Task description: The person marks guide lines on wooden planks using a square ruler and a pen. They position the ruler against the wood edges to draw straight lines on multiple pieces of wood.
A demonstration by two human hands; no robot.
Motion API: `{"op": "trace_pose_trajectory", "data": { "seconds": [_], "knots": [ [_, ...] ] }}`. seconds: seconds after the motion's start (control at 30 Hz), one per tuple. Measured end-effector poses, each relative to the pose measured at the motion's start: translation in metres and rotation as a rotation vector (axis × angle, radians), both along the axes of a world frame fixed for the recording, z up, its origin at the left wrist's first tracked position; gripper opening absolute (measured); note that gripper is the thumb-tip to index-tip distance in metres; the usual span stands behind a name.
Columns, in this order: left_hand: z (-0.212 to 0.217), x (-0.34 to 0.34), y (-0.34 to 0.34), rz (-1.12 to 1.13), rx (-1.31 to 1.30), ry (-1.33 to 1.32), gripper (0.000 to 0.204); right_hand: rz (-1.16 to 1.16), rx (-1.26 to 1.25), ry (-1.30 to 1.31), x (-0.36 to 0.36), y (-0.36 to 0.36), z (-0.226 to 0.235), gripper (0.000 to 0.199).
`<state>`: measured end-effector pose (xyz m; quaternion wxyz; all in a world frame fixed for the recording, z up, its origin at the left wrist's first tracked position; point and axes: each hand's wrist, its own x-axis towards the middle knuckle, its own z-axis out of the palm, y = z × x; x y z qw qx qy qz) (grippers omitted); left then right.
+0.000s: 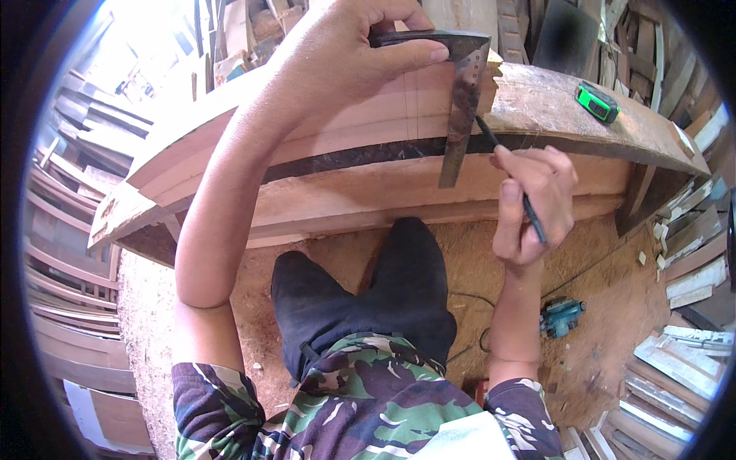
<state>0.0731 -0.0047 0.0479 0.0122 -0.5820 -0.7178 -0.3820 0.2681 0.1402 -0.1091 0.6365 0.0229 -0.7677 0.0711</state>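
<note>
My left hand [383, 46] is closed on the dark stock of a try square [462, 100], thumb on the near side. The square's worn metal blade lies across a wooden board [360, 123] and reaches past its near edge. Faint lines run across the board to the left of the blade. Between the fingers of my right hand [537, 195] is a dark pencil [488, 133], its tip at the right edge of the blade. The board rests on a long wooden workbench [537, 107].
A green and black tape measure [597, 103] lies on the bench's right part. On the dirt floor below sits a teal power tool [562, 317] with a cord. Stacked boards [77, 291] stand at the left, and wood offcuts [678, 368] are piled at the right.
</note>
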Motion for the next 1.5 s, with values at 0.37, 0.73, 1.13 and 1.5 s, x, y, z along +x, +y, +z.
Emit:
{"op": "trace_pose_trajectory", "data": {
  "seconds": [0.37, 0.73, 1.13, 1.5],
  "knots": [
    [-0.005, -0.009, 0.002, -0.069, 0.070, 0.127, 0.025, 0.081, -0.073, 0.015, -0.022, 0.012, 0.075, 0.014],
    [-0.012, -0.006, -0.007, -0.038, 0.083, 0.272, 0.026, 0.120, -0.029, 0.204, -0.015, 0.009, 0.075, 0.025],
    [-0.156, 0.033, -0.172, 0.162, -0.042, -0.892, 0.014, 0.399, -0.043, -0.345, -0.047, -0.152, -0.041, 0.061],
    [-0.238, 0.023, -0.274, 0.342, 0.366, -0.687, 0.024, 0.703, -0.227, -0.546, -0.091, -0.215, -0.043, 0.044]
  ]
}}
